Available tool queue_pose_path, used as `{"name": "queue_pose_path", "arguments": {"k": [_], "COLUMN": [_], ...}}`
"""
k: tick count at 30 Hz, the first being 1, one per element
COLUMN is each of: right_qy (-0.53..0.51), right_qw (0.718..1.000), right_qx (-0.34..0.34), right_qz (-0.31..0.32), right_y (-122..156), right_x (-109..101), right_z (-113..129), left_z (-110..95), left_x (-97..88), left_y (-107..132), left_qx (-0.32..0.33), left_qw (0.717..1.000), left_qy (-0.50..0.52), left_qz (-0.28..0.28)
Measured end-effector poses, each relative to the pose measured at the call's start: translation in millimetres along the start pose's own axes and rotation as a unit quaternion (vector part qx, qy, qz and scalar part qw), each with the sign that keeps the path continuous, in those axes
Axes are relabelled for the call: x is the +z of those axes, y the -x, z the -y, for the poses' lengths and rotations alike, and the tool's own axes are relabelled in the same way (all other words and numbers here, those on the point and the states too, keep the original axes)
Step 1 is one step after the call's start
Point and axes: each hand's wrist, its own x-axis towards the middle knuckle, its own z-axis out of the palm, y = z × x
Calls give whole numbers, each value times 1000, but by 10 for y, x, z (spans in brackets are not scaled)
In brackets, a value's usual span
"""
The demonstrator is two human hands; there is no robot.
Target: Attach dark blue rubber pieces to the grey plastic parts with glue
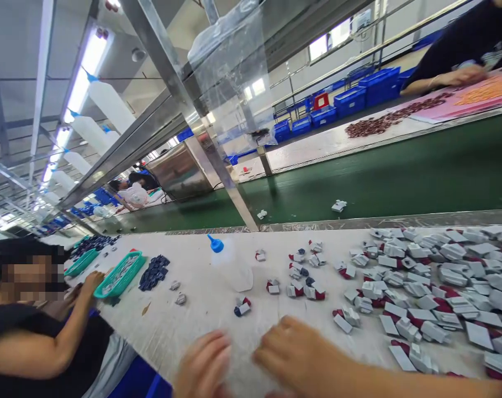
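My left hand (205,362) is low in the middle of the view, smeared by motion, its fingers bent; no object shows in it. To its right, my right hand (294,351) reaches in over the white tabletop with fingers curled and held together. Whatever lies under those fingers is hidden. Just beyond both hands are small grey-white blocky pieces with dark red and navy parts, one of them a navy-and-red piece (242,307). A large pile of such pieces (424,287) covers the right side of the table.
A translucent squeeze bottle (234,271) with a blue nozzle stands mid-table. Left lie dark blue pieces (154,272) and a green basket (120,276), where a co-worker's hand (94,279) reaches. Beyond runs a green conveyor belt (383,166); a metal post (238,202) rises at its near edge.
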Motion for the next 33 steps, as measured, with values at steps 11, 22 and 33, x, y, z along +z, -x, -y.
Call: {"name": "queue_pose_path", "arguments": {"k": [11, 22, 33], "right_qy": [222, 177, -7], "right_qw": [900, 889, 919], "right_qx": [367, 417, 383], "right_qz": [79, 71, 89], "right_y": [223, 420, 1609], "right_x": [-382, -617, -1639], "right_z": [-2726, -3125, -2231], "left_z": [301, 61, -1226], "left_x": [2643, 2791, 2188], "left_y": [-2931, -2708, -2558], "left_qx": [-284, -244, -69], "left_qw": [908, 926, 926], "left_qy": [-110, -38, 255], "left_qz": [289, 287, 270]}}
